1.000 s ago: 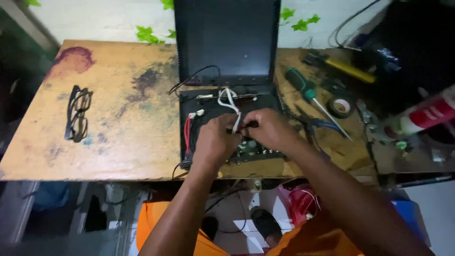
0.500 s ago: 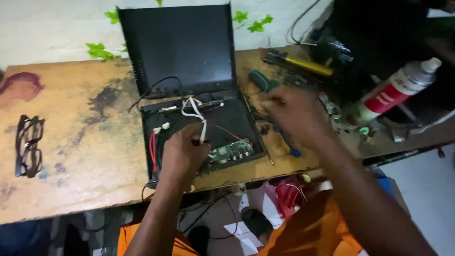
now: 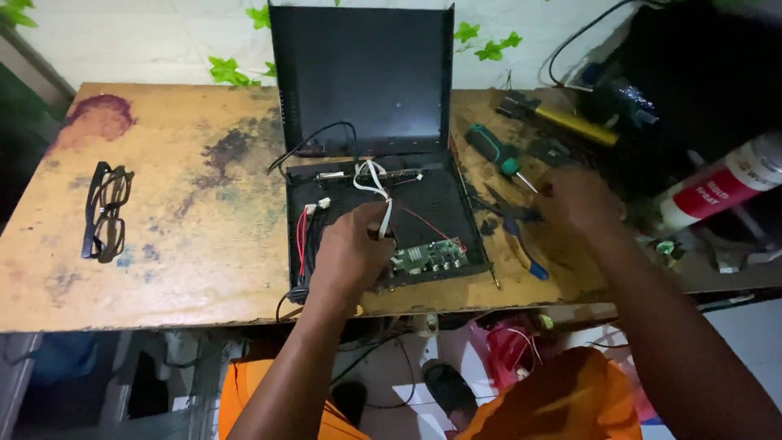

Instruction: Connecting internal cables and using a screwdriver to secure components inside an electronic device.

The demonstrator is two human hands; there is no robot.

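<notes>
Left hand [image 3: 352, 253] rests inside the open black case [image 3: 383, 213], fingers curled down over the wires; looks like it's pinching or pressing the white ribbon [image 3: 376, 181] w/ red leads [image 3: 303, 232] just to its left, but can't tell if anything is actually gripped. Green board [image 3: 425, 259] sits right beside that hand, at the case's near-right corner. Case lid [image 3: 362, 73] stands upright beyond it.

Right hand [image 3: 580, 200] is well apart, out to the right over the tool clutter, blurred; can't tell if it's open or closed on anything. Nearest to it: blue-handled pliers [image 3: 517, 232] just to its left, green screwdriver [image 3: 498, 153] beyond those, spray can [image 3: 721, 183] farther right.

Doing it well, imo: keep left hand steady on the case so it doesn't slide, hold wires clear of the board, don't tug the ribbon at its connector. Right hand should pick a tool by the handle, w/o knocking the can. Glasses [image 3: 104, 210] lie far left, out of the way.
</notes>
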